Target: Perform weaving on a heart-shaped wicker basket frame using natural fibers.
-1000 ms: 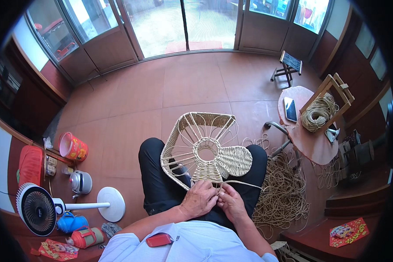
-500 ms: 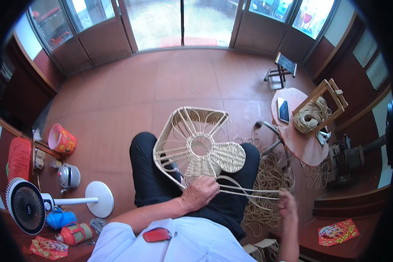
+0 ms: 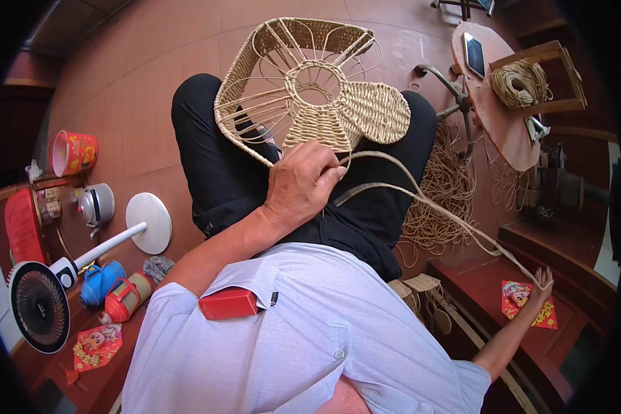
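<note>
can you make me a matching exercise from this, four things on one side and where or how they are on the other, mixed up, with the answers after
Column one
1. left hand
2. right hand
3. woven piece
4. coil of cord

Column two
A. on the table, right of the phone
B. over the black-trousered legs, with a round opening
C. out at the right, where the cord strands run
D. at the woven edge nearest the body

Pairs: 1-D, 2-C, 3-B, 4-A
</note>
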`<state>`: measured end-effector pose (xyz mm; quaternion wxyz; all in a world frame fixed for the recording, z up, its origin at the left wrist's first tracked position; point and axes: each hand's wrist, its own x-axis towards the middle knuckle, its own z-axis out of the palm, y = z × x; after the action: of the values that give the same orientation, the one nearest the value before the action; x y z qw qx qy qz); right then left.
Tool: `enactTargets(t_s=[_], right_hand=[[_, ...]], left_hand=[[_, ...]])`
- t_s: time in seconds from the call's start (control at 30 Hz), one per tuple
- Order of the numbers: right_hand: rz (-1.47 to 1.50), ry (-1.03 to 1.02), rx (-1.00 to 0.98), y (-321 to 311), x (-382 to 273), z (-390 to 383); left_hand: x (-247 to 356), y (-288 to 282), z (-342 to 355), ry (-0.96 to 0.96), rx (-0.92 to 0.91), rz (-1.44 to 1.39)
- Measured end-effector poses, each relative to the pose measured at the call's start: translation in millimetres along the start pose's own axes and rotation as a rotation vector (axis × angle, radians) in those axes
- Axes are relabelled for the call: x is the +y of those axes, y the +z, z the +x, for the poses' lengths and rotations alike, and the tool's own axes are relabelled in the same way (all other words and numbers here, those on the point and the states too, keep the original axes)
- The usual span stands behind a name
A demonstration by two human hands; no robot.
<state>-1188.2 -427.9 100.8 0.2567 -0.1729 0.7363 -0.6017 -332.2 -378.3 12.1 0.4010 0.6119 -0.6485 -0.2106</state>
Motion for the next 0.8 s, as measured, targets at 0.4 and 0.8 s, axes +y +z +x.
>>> enactTargets(t_s=[0.4,0.8], right_hand=[[-0.627,-0.057,-1.375,351,74,-532],[0.006,0.565,-1.222,407,158,-542]], left_hand=[[-7,-7,7,-0.146,-0.106,-0.004],[-14,-8,7,-0.173,-0.135,-0.018]])
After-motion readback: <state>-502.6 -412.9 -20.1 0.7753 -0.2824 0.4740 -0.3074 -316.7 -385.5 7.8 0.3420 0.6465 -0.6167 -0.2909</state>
